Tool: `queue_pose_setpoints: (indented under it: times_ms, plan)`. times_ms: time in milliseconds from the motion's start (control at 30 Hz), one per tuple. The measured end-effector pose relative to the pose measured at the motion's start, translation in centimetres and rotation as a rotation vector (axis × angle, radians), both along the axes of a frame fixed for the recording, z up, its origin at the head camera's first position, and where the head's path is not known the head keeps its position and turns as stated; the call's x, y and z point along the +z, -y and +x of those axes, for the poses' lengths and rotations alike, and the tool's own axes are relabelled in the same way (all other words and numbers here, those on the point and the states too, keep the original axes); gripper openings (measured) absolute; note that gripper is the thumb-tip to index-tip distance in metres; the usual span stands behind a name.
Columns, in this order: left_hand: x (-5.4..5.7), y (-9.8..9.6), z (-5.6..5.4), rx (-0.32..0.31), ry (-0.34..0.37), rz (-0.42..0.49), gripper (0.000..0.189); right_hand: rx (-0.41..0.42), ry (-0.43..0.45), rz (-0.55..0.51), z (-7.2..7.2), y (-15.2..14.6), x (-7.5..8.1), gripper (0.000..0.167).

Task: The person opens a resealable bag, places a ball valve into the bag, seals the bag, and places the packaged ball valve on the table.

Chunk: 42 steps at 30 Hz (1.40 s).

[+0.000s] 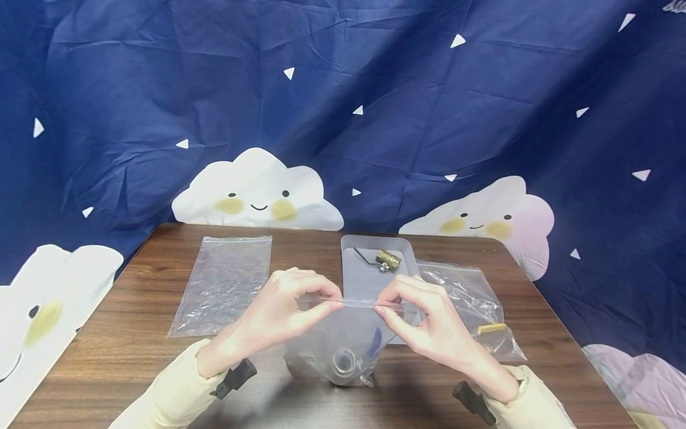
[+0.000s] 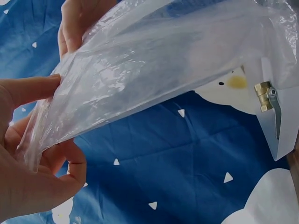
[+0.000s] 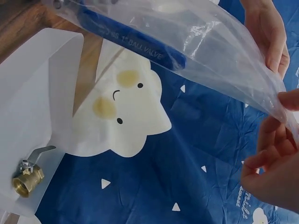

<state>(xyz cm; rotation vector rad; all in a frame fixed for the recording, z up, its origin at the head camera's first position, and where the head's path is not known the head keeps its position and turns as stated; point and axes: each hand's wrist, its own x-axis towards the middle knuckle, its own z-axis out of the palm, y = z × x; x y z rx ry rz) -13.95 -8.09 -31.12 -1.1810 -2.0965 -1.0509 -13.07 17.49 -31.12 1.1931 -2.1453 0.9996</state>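
Observation:
Both hands hold a clear zip bag (image 1: 316, 348) upright over the front of the table by its top edge. My left hand (image 1: 292, 304) pinches the left part of that edge between thumb and fingers. At the right part, my right hand (image 1: 420, 313) pinches it the same way. Low in the bag sits a ball valve with a round metal opening (image 1: 343, 361). Its blue lever handle (image 3: 135, 39), printed with "BALL VALVE", shows through the plastic in the right wrist view. The left wrist view shows the bag's film (image 2: 135, 70) stretching away from the fingers.
Behind the bag stands a pale plastic tray (image 1: 355, 283) holding a brass valve (image 1: 388, 260) with a grey lever. A flat zip bag (image 1: 227, 280) lies at left. At right, another bag (image 1: 466, 292) contains something with a yellow part (image 1: 491, 328). A blue cloth (image 1: 343, 89) hangs behind the table.

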Motion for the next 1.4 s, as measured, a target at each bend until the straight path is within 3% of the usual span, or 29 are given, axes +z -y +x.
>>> queue_pose_setpoints:
  times_ms: [167,433,600,833,1033,1233,1400]
  plan:
    - [0.1,0.0,0.1,0.014,-0.008,0.0,0.012,-0.018,0.019,0.02,-0.1,0.2,0.1,0.023]
    - [0.3,-0.2,0.3,0.055,-0.034,-0.043,0.011,-0.001,-0.038,0.017,-0.3,0.8,0.2,0.021]
    - [0.2,-0.7,0.5,0.051,-0.041,-0.048,0.009,0.033,-0.034,0.003,-0.4,1.2,0.2,0.018]
    - [0.0,-1.1,0.6,0.023,-0.07,-0.008,0.013,0.067,-0.094,-0.027,-0.4,1.9,0.1,0.022]
    - [0.0,-1.0,0.6,0.012,-0.057,-0.016,0.01,0.067,-0.103,-0.036,-0.3,2.1,0.0,0.022]
    - [0.0,-0.3,0.3,0.019,-0.019,-0.035,0.008,0.027,-0.098,-0.022,-0.4,1.5,0.0,0.004]
    - [-0.1,0.6,0.4,0.069,0.021,-0.031,0.012,-0.007,-0.076,-0.023,-0.4,0.8,0.0,0.007]
